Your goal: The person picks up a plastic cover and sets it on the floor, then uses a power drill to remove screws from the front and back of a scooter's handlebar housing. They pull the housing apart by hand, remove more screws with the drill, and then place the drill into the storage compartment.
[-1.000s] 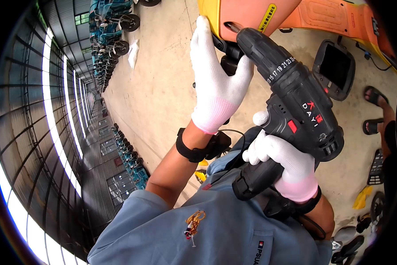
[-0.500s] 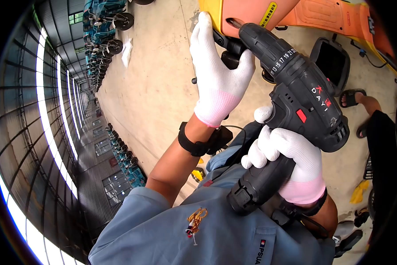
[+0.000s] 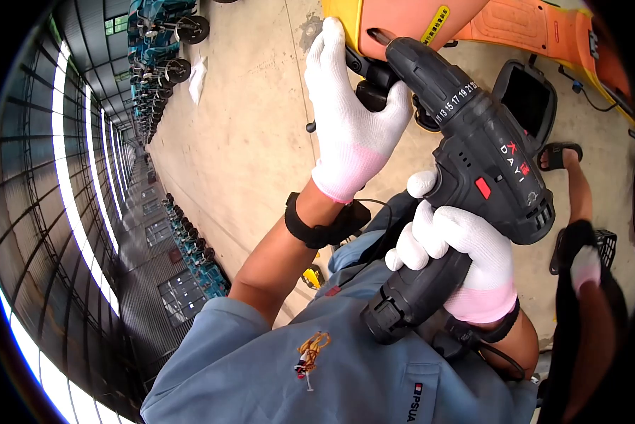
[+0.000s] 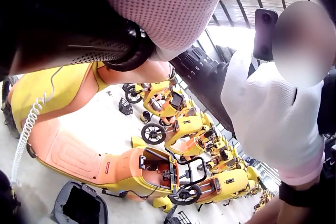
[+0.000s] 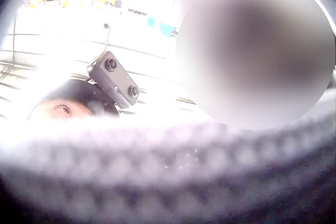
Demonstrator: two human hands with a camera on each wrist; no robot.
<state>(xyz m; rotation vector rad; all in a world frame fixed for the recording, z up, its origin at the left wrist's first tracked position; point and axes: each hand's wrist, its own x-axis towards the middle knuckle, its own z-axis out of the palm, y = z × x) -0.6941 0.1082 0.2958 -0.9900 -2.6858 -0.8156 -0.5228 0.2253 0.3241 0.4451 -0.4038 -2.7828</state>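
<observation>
one "dayi" drill (image 3: pixel 497 162) in right grip (image 3: pixel 476 247), "psua" on shirt (image 3: pixel 275 374)

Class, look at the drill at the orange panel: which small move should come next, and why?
Probably press the drill gently forward: its front end points at the opening in the orange panel, the right grip holds its handle, and the left grip lies beside the panel's yellow edge.
</observation>
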